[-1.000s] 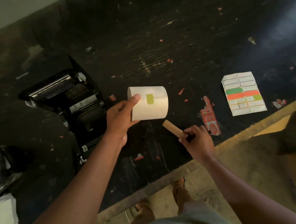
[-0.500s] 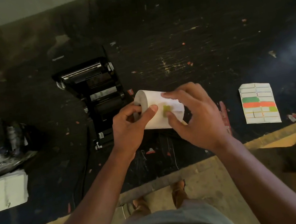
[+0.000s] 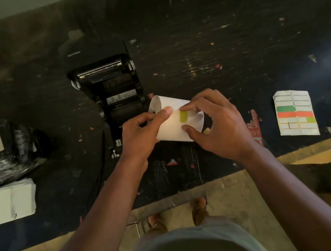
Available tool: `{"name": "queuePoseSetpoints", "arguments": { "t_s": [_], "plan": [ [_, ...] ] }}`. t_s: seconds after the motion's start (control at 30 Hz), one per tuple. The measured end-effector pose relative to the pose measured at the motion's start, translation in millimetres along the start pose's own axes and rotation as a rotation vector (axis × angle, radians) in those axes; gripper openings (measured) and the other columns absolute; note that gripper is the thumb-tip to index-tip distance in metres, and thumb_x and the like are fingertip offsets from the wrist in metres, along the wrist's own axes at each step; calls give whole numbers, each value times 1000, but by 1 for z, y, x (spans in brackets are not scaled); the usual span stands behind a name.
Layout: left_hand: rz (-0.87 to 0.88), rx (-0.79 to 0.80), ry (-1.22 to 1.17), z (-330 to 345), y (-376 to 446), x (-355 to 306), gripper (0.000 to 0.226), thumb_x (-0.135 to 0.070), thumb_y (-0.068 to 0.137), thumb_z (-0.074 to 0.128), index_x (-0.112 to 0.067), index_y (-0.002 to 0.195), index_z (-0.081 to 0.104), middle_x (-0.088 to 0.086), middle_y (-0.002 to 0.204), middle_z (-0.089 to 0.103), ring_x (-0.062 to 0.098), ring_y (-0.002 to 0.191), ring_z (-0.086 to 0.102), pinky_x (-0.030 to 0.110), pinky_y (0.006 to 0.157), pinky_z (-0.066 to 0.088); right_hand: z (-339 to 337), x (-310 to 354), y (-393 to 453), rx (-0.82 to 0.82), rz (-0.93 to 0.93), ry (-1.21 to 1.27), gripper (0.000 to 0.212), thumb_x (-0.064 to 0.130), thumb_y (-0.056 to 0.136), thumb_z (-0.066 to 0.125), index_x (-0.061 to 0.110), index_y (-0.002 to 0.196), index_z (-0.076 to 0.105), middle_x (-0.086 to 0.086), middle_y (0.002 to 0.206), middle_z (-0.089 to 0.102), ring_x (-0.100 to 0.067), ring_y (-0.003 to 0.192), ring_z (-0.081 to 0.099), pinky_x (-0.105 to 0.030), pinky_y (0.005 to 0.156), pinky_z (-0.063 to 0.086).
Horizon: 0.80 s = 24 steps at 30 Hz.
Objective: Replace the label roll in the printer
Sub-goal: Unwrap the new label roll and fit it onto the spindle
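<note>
A white label roll (image 3: 172, 122) with a yellow-green sticker (image 3: 184, 116) on its outer wrap is held above the black table, just right of the black printer (image 3: 111, 88). The printer's lid stands open and its bay shows. My left hand (image 3: 140, 135) grips the roll's left end, thumb on top. My right hand (image 3: 217, 124) holds the right end, with the index fingertip and thumb tip on either side of the sticker. A small brown cardboard core (image 3: 206, 131) peeks out under my right hand.
A sheet of coloured labels (image 3: 295, 114) lies at the right. A red wrapper (image 3: 254, 126) lies beside my right hand. A black plastic bag (image 3: 10, 152) and white paper stack (image 3: 6, 201) sit at the left. The table's tan front edge (image 3: 190, 191) runs below my hands.
One second ago my right hand held the brown core on the table; it has let go and come up onto the roll by the sticker. The view shifted, so the printer sits more central.
</note>
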<state>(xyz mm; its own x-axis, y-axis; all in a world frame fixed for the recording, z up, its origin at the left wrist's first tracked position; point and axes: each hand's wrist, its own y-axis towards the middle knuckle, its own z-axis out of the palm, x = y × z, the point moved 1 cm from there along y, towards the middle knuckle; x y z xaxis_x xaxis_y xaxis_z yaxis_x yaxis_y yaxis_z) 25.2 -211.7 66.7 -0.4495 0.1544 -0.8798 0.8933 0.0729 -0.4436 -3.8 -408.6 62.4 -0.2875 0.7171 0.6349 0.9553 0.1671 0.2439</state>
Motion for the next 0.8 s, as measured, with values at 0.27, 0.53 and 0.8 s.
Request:
{"name": "queuePoseSetpoints", "arguments": {
  "t_s": [0.27, 0.53, 0.8],
  "plan": [
    [-216, 10, -187, -4, -2, -10, 36, -52, 79, 83, -29, 104, 74, 0, 112, 77, 19, 107, 74, 40, 86, 66, -6, -8, 2, -96, 0, -16, 47, 40, 84, 83, 13, 121, 72, -4, 123, 64, -19, 114, 56, -25, 91, 48],
    [-242, -20, -214, -3, -3, -14, 47, -53, 74, 86, -29, 110, 70, 2, 118, 74, 22, 110, 73, 41, 84, 67, -4, -7, 4, -102, -55, -29, 48, 39, 89, 79, 12, 129, 73, -8, 122, 63, -23, 109, 57, -30, 89, 50],
    [-175, -5, -166, -1, -8, -19, 21, -50, 80, 83, -31, 83, 76, -3, 104, 78, 17, 103, 75, 38, 85, 65, -13, -10, 9, -104, -54, 29, 42, 39, 90, 77, 14, 124, 76, -6, 122, 66, -24, 111, 61, -43, 90, 56]
  ]
}}
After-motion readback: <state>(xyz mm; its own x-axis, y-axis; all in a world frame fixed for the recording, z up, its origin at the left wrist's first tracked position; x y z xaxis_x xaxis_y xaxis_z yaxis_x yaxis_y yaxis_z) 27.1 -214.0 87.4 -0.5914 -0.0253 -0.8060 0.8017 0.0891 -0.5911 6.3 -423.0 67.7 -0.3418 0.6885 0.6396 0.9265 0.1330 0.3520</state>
